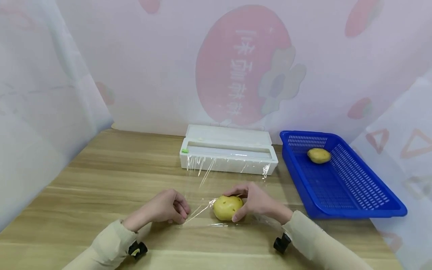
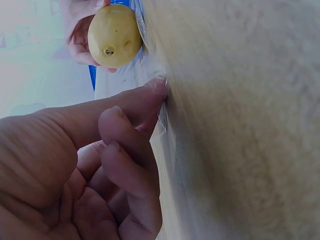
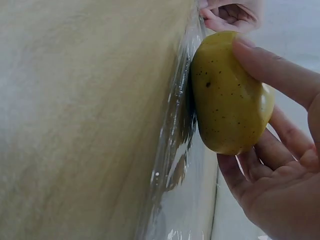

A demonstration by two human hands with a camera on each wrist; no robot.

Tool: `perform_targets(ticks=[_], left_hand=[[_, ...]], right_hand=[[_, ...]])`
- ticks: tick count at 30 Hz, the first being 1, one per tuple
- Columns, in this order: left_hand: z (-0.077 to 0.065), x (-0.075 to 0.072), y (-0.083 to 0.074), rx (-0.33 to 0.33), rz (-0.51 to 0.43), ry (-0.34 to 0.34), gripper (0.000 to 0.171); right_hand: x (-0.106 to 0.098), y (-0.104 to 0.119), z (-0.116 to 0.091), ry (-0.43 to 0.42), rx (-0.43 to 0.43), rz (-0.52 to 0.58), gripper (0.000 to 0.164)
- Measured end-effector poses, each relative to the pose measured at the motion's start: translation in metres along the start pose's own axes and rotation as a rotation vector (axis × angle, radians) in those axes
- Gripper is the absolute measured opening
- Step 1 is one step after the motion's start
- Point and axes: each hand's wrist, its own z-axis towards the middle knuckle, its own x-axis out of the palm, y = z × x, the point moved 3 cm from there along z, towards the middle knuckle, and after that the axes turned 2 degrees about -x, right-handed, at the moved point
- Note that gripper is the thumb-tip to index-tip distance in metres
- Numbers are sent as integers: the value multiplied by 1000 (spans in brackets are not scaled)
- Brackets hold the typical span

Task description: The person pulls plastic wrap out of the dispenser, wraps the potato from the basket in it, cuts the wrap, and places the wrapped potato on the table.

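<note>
A yellow potato (image 1: 227, 208) rests on a sheet of clear plastic wrap (image 1: 202, 191) spread over the table. My right hand (image 1: 254, 201) grips it, thumb on the near side and fingers on the far side; the right wrist view shows the potato (image 3: 227, 97) against the film. To the left, my left hand (image 1: 168, 206) pinches the film's near corner between thumb and index finger, and in the left wrist view the film shows at the thumb tip (image 2: 159, 82). Behind, the film runs up to a white wrap dispenser box (image 1: 229, 165) with its lid raised.
On the right stands a blue plastic basket (image 1: 300, 187) with another potato (image 1: 318, 155) inside. A small green piece (image 1: 185, 150) sits at the dispenser's left end. A printed cloth (image 1: 152, 75) hangs behind the wooden table (image 1: 101, 180).
</note>
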Motion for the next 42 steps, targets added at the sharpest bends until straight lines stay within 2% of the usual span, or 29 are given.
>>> perform_targets(ticks=[12,26,31,42], left_hand=[[-4,7,4,23,-41,25,24],[-1,2,0,12,-1,-5,23],[0,2,1,11,-8,1,23],[-2,-2,-3,39,-15,13,23]], right_hand=[[4,-1,-6,4,-14,-27,68],[0,7,-4,0,-27,-43,66],[1,0,-3,13,-50,-64,66],[0,2,-1,34,-104,-46,67]])
